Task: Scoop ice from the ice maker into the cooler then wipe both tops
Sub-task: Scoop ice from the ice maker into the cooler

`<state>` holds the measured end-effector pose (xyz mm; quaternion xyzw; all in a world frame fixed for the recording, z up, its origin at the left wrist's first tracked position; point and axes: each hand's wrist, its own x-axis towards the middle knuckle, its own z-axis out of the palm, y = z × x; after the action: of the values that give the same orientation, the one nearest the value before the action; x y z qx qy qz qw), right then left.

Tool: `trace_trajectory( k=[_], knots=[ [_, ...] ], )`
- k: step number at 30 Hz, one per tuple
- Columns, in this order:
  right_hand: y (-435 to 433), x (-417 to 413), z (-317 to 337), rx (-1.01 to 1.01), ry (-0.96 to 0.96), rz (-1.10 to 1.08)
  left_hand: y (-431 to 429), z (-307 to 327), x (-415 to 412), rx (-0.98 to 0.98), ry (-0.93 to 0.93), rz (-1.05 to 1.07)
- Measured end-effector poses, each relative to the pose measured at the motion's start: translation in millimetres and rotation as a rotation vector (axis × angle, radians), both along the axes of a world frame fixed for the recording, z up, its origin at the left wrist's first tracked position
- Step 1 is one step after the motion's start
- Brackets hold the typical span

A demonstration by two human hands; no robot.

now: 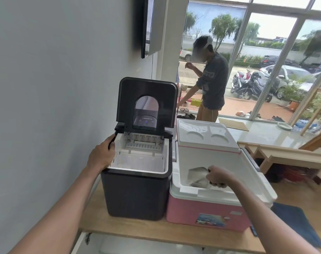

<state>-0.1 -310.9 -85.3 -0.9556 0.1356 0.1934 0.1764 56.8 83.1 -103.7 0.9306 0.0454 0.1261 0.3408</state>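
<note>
Tipping the translucent plastic scoop [198, 177] pinched by the right hand [219, 177] may spill ice outside the pink-and-white cooler [207, 213]; left hand [101, 156] lies spread on the black ice maker [136, 195].

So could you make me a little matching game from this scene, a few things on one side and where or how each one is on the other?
Things:
1. ice maker lid
2. left hand
3. right hand
4. cooler lid

States:
A. inside the pink cooler, closed around a pale scoop
B. white, propped open behind the cooler's opening
C. black, standing upright with an arched window
D. resting on the left rim of the ice maker

Pairs: 1-C, 2-D, 3-A, 4-B
</note>
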Motion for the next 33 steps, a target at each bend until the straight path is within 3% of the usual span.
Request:
trace_trajectory(
  k=[6,12,17,21,25,33],
  knots=[
    [-8.3,2.6,19.1,-0.181,-0.179,0.035,1.0,-2.7,3.4,0.025,-0.005,0.009],
    [29.1,21.6,67.5,-0.001,-0.448,0.094,0.1,-0.7,1.1,0.021,0.002,0.023],
    [67.9,29.3,88.7,-0.215,-0.577,0.152,0.5,-0.9,0.9,0.011,-0.008,0.031],
    [83.3,37.7,100.3,-0.185,-0.603,0.141,1.0,-1.1,1.2,-0.020,-0.019,0.040],
    [118.8,38.6,91.1,-0.111,-0.541,0.288,0.3,0.1,0.0,-0.027,-0.026,0.050],
    [188.6,43.5,23.8,-0.320,-0.390,0.558,1.1,0.8,-0.2,-0.042,-0.014,0.053]
  ],
)
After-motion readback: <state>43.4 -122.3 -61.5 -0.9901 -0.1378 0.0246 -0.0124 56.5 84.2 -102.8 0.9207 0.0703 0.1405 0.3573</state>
